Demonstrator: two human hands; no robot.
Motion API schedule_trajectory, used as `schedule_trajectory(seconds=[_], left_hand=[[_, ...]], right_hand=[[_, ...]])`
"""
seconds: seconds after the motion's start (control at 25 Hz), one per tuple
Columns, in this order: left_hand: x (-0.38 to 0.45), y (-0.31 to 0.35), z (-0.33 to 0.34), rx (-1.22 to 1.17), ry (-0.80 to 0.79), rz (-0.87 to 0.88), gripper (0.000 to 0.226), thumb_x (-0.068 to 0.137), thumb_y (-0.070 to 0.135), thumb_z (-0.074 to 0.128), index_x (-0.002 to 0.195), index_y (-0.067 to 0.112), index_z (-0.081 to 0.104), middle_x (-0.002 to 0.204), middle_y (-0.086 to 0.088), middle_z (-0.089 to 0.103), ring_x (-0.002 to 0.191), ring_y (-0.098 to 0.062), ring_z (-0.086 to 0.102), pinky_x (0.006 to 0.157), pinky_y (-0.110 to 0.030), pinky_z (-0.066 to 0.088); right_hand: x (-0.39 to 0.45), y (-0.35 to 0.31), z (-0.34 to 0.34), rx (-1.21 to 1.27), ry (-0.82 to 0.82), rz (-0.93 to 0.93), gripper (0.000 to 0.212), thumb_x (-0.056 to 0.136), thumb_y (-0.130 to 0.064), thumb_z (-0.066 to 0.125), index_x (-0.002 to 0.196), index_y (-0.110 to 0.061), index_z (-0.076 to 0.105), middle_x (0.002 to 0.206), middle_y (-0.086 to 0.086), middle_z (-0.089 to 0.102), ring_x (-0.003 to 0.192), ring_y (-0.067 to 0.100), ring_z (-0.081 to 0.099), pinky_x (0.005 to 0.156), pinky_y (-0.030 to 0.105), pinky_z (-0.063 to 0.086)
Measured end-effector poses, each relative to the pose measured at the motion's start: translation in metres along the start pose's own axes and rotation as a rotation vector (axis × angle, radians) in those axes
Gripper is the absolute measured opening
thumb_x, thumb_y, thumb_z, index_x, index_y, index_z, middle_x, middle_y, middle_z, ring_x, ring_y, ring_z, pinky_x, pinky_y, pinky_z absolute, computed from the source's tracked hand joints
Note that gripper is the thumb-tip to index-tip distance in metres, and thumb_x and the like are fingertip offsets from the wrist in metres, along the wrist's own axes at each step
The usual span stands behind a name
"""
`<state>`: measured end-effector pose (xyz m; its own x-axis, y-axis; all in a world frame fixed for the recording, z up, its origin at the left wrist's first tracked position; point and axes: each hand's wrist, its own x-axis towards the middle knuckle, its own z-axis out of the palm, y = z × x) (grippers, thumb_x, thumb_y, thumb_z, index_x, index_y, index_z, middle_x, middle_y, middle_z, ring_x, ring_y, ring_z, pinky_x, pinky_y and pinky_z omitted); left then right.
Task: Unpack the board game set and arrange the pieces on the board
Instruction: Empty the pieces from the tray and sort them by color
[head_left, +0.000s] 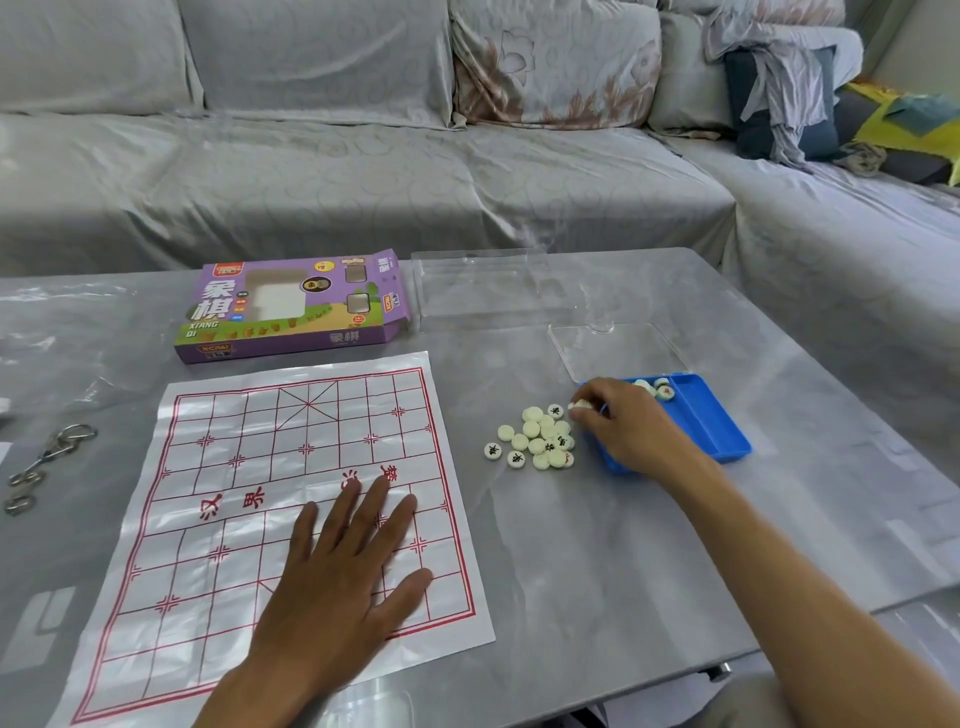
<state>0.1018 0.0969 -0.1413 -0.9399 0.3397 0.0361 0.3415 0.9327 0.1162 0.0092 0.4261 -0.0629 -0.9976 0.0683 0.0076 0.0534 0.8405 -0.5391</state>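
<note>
Grey-covered corner sofa (363, 171) behind a glossy grey table (597, 545).

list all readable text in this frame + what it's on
"象棋", "XIANG QI": front of the purple box.
"XCPAI": box's lower front edge; other box print too small.
"汉界": red, on the paper board; its other two characters are partly hidden by the left hand.
Pieces: characters too small to read.
</note>
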Motion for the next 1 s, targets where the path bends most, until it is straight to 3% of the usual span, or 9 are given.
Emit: schedule_trajectory(seconds=[0.08,0.16,0.28,0.36,0.44,0.52,0.64,0.84,1.0], left_hand=[[0.0,0.0,-0.001,0.01,-0.005,0.01,0.069,0.09,0.075,0.018,0.151,0.042,0.02,0.161,0.008,0.01,0.148,-0.019,0.007,0.116,-0.046,0.005],[-0.001,0.001,-0.003,-0.005,-0.019,0.0,0.069,0.09,0.075,0.019,0.15,0.041,0.022,0.161,0.008,0.01,0.148,-0.019,0.009,0.116,-0.045,0.006],[-0.001,0.002,-0.005,-0.035,-0.049,0.0,0.069,0.09,0.075,0.019,0.15,0.042,0.022,0.161,0.01,0.008,0.149,-0.018,0.007,0.117,-0.047,0.006],[-0.001,0.002,-0.007,-0.053,-0.048,-0.009,0.072,0.088,0.078,0.011,0.151,0.044,0.016,0.161,0.011,0.002,0.149,-0.016,-0.001,0.119,-0.052,0.004],[-0.001,0.003,-0.007,-0.07,-0.026,-0.008,0.077,0.082,0.082,-0.002,0.15,0.047,0.007,0.159,0.014,-0.008,0.147,-0.013,-0.013,0.119,-0.052,-0.002],[-0.001,0.004,-0.009,-0.089,-0.005,-0.009,0.08,0.079,0.083,-0.007,0.15,0.047,0.003,0.159,0.015,-0.013,0.146,-0.011,-0.018,0.119,-0.051,-0.005],[-0.002,0.004,-0.009,-0.086,-0.004,-0.008,0.079,0.081,0.082,-0.003,0.15,0.047,0.008,0.16,0.015,-0.009,0.147,-0.011,-0.014,0.119,-0.051,-0.002],[-0.001,0.001,-0.006,-0.069,-0.036,-0.002,0.073,0.087,0.079,0.01,0.15,0.044,0.018,0.161,0.012,0.003,0.149,-0.015,-0.001,0.118,-0.056,0.009],[-0.001,0.001,-0.005,-0.059,-0.028,0.0,0.073,0.087,0.079,0.01,0.15,0.044,0.018,0.161,0.012,0.003,0.149,-0.015,-0.001,0.118,-0.056,0.009]], right_hand=[[-0.002,-0.023,0.021,-0.059,-0.147,-0.084,0.015,0.092,-0.029,0.058,0.102,-0.018,0.064,0.097,-0.005,0.06,0.089,0.013,0.056,0.073,0.026,0.044],[0.001,-0.029,0.026,-0.101,-0.15,-0.108,0.02,0.091,-0.033,0.06,0.104,-0.019,0.065,0.099,-0.005,0.061,0.091,0.013,0.056,0.078,0.029,0.046],[0.01,-0.009,0.009,-0.069,0.153,-0.027,0.016,0.094,-0.031,0.055,0.101,-0.022,0.067,0.1,-0.004,0.063,0.094,0.015,0.058,0.08,0.031,0.047],[0.013,0.021,-0.003,-0.087,0.278,0.106,0.02,0.097,-0.02,0.05,0.109,-0.02,0.065,0.113,-0.001,0.062,0.101,0.019,0.058,0.081,0.031,0.046],[0.011,0.05,-0.008,-0.132,0.203,0.163,0.026,0.095,-0.013,0.051,0.117,-0.017,0.064,0.12,0.003,0.061,0.105,0.023,0.058,0.084,0.033,0.046],[0.009,0.068,-0.006,-0.172,0.147,0.138,0.024,0.09,-0.012,0.059,0.113,-0.014,0.067,0.115,0.006,0.062,0.103,0.025,0.058,0.083,0.033,0.046],[0.01,0.072,-0.004,-0.187,0.188,0.134,0.02,0.089,-0.018,0.065,0.108,-0.016,0.068,0.111,0.003,0.061,0.095,0.02,0.057,0.078,0.031,0.047],[0.013,0.071,-0.004,-0.236,0.181,0.152,0.011,0.088,-0.019,0.065,0.099,-0.019,0.067,0.112,0.002,0.059,0.098,0.022,0.055,0.082,0.037,0.05],[0.014,0.07,-0.008,-0.234,0.128,0.146,0.006,0.089,-0.02,0.065,0.094,-0.019,0.062,0.111,0.002,0.059,0.097,0.021,0.056,0.083,0.037,0.051]])
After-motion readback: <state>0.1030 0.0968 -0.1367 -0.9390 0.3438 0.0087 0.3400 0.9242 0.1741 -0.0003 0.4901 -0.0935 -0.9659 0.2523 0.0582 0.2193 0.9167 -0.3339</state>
